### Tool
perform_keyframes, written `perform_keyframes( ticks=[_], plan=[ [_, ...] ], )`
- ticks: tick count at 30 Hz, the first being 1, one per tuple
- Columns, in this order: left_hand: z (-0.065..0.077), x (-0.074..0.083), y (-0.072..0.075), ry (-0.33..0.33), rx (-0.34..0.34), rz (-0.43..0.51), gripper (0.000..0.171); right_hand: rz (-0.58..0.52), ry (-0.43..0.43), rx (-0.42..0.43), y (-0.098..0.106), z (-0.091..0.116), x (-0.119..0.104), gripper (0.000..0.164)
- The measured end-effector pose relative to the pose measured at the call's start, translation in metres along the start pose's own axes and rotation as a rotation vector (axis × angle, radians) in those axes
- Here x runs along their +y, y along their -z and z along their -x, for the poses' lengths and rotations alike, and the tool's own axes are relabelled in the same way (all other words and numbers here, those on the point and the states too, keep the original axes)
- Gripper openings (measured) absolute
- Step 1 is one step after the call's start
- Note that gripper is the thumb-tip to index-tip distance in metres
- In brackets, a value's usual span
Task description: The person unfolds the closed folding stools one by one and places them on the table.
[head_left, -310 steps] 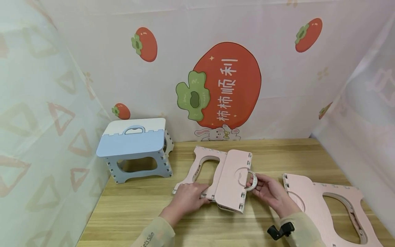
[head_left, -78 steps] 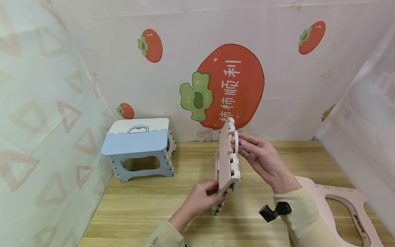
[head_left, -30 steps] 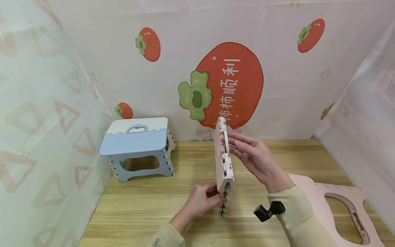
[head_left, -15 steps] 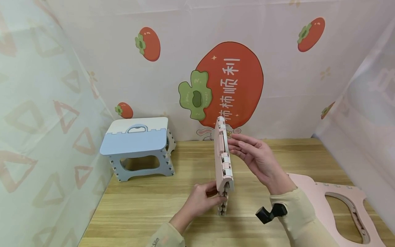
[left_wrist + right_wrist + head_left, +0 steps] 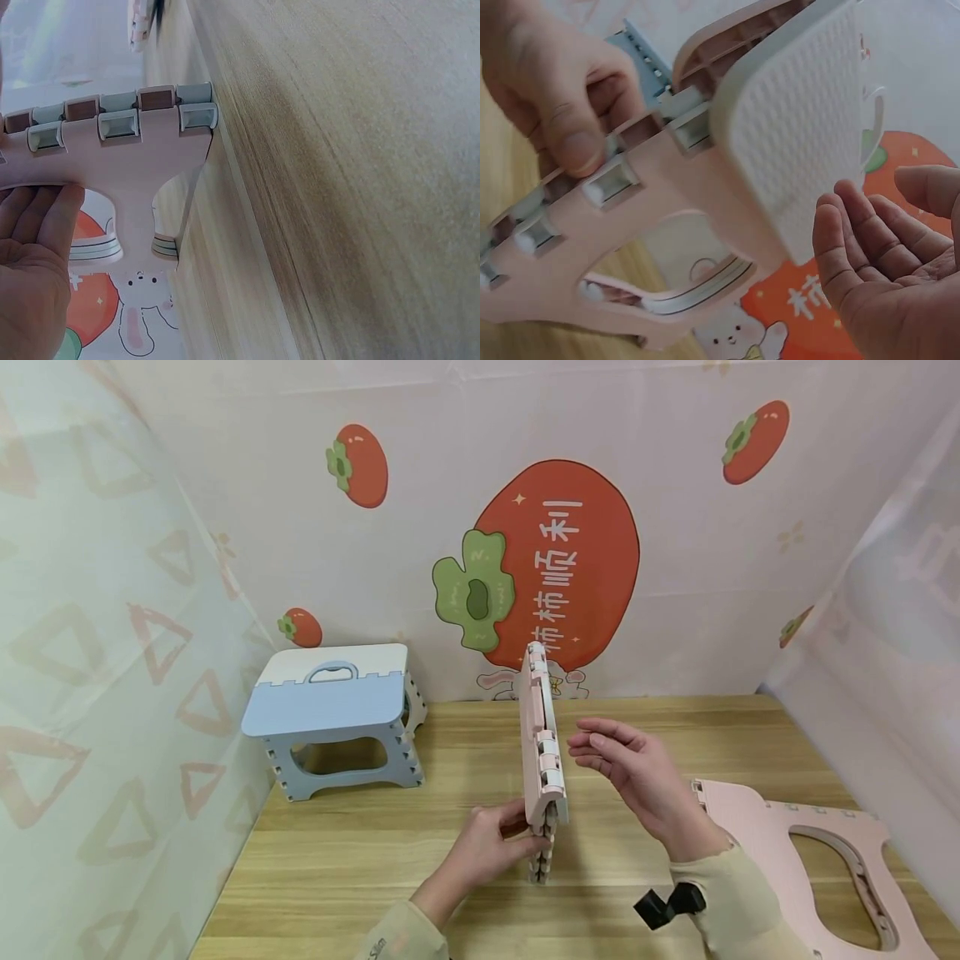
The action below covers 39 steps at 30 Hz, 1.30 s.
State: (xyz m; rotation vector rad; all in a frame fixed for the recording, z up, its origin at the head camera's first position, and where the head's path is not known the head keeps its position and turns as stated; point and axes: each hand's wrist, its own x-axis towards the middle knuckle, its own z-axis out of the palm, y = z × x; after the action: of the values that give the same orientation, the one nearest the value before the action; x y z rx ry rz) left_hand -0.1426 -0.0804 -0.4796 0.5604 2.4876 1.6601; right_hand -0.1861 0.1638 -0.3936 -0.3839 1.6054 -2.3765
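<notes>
A pink and white folding step stool (image 5: 535, 752), folded flat, stands upright on edge on the table (image 5: 360, 860). My left hand (image 5: 491, 845) grips its near side low down; in the left wrist view the fingers (image 5: 60, 217) of that hand reach into the leg cutout. My right hand (image 5: 637, 772) is held to the right of the stool, fingers loosely bent and apart from it, holding nothing. In the right wrist view the white textured panel (image 5: 802, 127) and the white carry handle (image 5: 880, 127) show beside that hand.
A blue and white step stool (image 5: 326, 718) stands unfolded at the back left. Another pink stool (image 5: 810, 868) lies flat at the right, partly behind the right forearm. A printed cloth (image 5: 675, 635) hangs along the back.
The pink stool, lying partly folded at first, now stands folded on edge. My right hand has let go of its handle and drawn back right. The left hand keeps its grip.
</notes>
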Motion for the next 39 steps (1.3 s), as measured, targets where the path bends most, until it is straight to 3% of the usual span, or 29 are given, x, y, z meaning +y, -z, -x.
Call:
perform_keyframes(
  ticks=[6,11,19,28,39],
  plan=[
    [0.0,0.0,0.0,-0.014,0.0,0.005,0.047,0.044,-0.042,-0.006,0.003,0.01,0.019,0.025],
    [0.001,0.0,0.0,-0.04,0.0,-0.004,0.046,0.081,-0.083,0.004,0.004,0.016,0.034,0.037],
    [0.003,0.0,0.001,-0.145,0.018,-0.109,0.046,0.167,-0.182,0.007,-0.001,0.026,0.053,0.053],
    [0.004,0.001,0.004,-0.215,0.055,-0.302,0.043,0.25,-0.171,-0.081,-0.004,0.035,0.067,0.06],
    [0.005,0.002,0.004,-0.258,0.056,-0.354,0.044,0.359,-0.147,-0.109,-0.007,0.039,0.073,0.047]
  ],
)
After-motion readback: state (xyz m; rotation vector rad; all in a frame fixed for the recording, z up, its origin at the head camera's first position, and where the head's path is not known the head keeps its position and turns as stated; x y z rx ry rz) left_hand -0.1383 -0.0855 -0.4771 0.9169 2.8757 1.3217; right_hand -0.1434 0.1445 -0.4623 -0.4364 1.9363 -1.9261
